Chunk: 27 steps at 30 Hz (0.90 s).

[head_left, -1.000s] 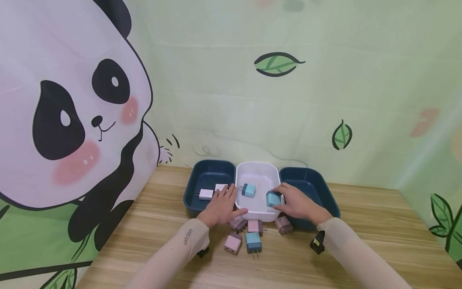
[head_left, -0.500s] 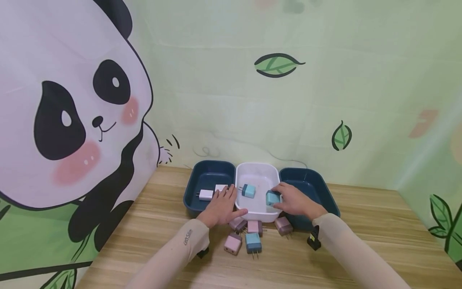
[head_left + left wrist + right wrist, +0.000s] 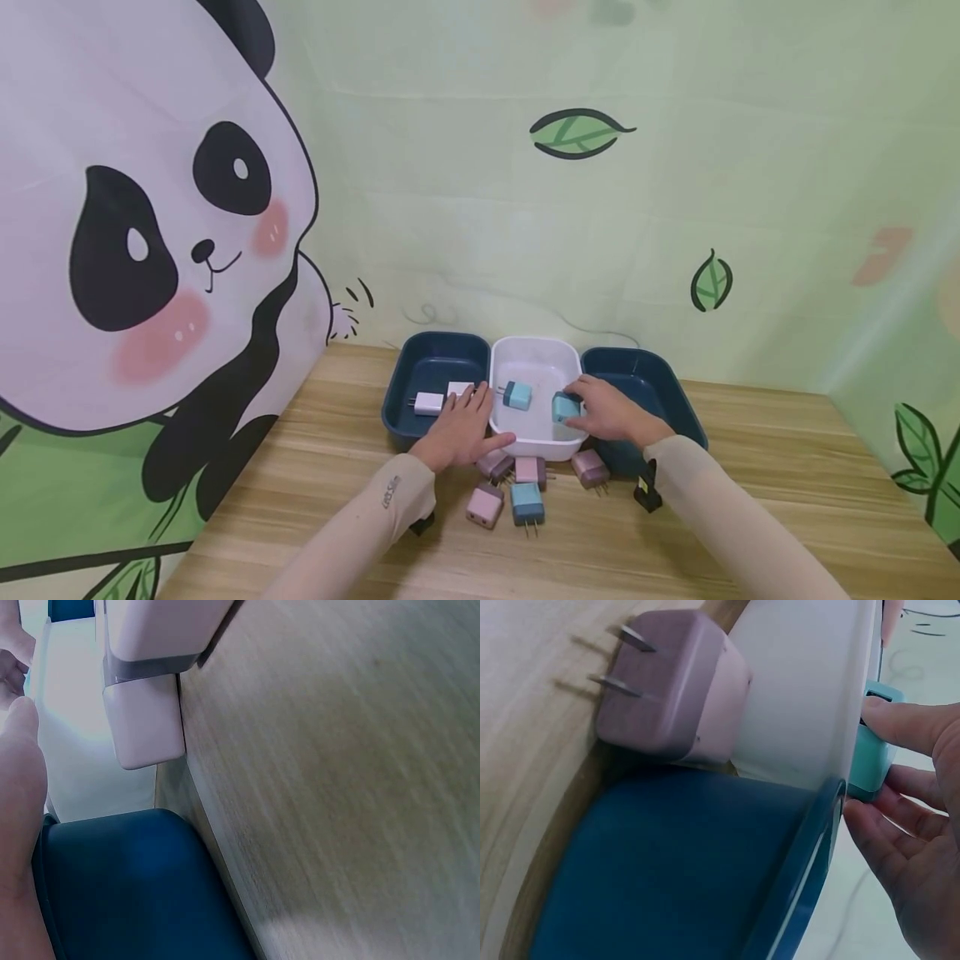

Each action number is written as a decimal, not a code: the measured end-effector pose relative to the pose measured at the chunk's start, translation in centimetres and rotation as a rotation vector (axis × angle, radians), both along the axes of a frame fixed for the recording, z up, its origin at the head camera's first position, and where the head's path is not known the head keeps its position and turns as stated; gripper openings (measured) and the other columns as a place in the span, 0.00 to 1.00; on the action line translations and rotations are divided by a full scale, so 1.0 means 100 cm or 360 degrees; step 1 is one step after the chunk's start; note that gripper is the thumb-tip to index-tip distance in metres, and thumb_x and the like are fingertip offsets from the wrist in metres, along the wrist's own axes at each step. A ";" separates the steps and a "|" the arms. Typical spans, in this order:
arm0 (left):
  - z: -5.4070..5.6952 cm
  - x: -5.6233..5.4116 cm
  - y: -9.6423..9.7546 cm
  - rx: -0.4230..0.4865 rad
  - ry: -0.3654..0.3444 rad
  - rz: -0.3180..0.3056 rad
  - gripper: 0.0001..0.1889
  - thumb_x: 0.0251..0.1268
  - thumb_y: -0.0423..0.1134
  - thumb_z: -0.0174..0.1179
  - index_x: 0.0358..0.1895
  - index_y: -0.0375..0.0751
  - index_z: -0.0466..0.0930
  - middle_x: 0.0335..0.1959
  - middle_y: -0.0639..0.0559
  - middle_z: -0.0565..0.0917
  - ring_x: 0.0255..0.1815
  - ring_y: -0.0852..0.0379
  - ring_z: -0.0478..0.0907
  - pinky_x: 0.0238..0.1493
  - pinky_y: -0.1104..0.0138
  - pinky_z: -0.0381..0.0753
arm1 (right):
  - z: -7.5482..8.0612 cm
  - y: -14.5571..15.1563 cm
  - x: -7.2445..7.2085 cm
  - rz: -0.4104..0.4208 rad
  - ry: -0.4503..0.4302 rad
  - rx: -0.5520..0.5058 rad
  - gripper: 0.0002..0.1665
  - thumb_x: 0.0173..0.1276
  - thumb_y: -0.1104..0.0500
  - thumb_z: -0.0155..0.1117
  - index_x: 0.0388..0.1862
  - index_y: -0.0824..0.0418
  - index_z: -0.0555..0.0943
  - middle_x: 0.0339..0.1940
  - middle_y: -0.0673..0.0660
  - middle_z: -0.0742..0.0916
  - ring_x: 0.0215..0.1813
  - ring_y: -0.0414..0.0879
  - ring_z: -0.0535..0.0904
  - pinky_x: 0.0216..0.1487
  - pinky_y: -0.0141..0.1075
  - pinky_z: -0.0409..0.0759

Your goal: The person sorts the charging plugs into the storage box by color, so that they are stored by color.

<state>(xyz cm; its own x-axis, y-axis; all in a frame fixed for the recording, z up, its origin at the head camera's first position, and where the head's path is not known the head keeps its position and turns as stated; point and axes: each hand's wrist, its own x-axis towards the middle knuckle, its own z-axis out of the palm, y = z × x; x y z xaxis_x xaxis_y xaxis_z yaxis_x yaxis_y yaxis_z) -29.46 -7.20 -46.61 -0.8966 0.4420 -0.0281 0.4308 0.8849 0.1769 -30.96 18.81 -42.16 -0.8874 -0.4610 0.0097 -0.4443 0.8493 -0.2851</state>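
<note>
My right hand (image 3: 611, 408) pinches a light-blue plug-in charger (image 3: 564, 407) over the right part of the white tray (image 3: 536, 450). In the right wrist view, thumb and fingers grip that charger (image 3: 871, 761) by the tray's rim. A second light-blue charger (image 3: 517, 396) lies in the white tray. My left hand (image 3: 459, 427) lies with straight fingers across the adjoining rims of the white tray and the left dark-blue tray (image 3: 392, 417). Two white chargers lie in that left tray: one (image 3: 428, 404) in full view, the other (image 3: 459, 389) partly behind my fingertips.
A right dark-blue tray (image 3: 693, 421) adjoins the white one, partly under my right forearm. On the wooden table (image 3: 360, 533) before the trays lie several pink chargers, such as one (image 3: 484, 505) near the front, and a blue charger (image 3: 527, 504) with prongs toward me.
My right hand has shifted slightly left and away from me with the light-blue charger still pinched. The left hand stays in place.
</note>
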 end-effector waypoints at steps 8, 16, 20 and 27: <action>-0.002 0.000 0.000 0.0023 -0.0002 0.0002 0.48 0.64 0.70 0.41 0.75 0.36 0.44 0.76 0.42 0.45 0.75 0.43 0.42 0.70 0.48 0.42 | -0.003 0.003 -0.012 -0.0041 -0.0030 -0.0100 0.29 0.60 0.56 0.69 0.57 0.69 0.76 0.51 0.62 0.80 0.46 0.49 0.75 0.51 0.46 0.77; -0.005 -0.002 0.000 0.0014 0.0003 0.0005 0.49 0.63 0.71 0.41 0.75 0.36 0.44 0.76 0.42 0.44 0.75 0.44 0.42 0.70 0.48 0.42 | -0.006 0.000 -0.022 -0.0123 -0.0109 -0.0131 0.30 0.60 0.55 0.69 0.58 0.68 0.75 0.53 0.61 0.79 0.48 0.50 0.74 0.55 0.47 0.74; -0.004 -0.001 0.000 0.0025 -0.0004 0.0005 0.49 0.63 0.71 0.41 0.75 0.37 0.44 0.76 0.42 0.44 0.75 0.44 0.41 0.70 0.48 0.42 | -0.006 -0.001 -0.025 -0.0138 -0.0104 -0.0119 0.30 0.60 0.55 0.70 0.58 0.68 0.75 0.54 0.62 0.78 0.50 0.51 0.73 0.57 0.48 0.73; -0.001 -0.001 0.000 0.0029 -0.0019 0.0010 0.49 0.63 0.71 0.41 0.75 0.37 0.43 0.76 0.42 0.44 0.75 0.44 0.42 0.71 0.48 0.42 | -0.003 -0.006 -0.030 -0.0166 -0.0100 -0.0077 0.30 0.60 0.56 0.70 0.59 0.68 0.74 0.55 0.63 0.78 0.51 0.52 0.73 0.57 0.48 0.73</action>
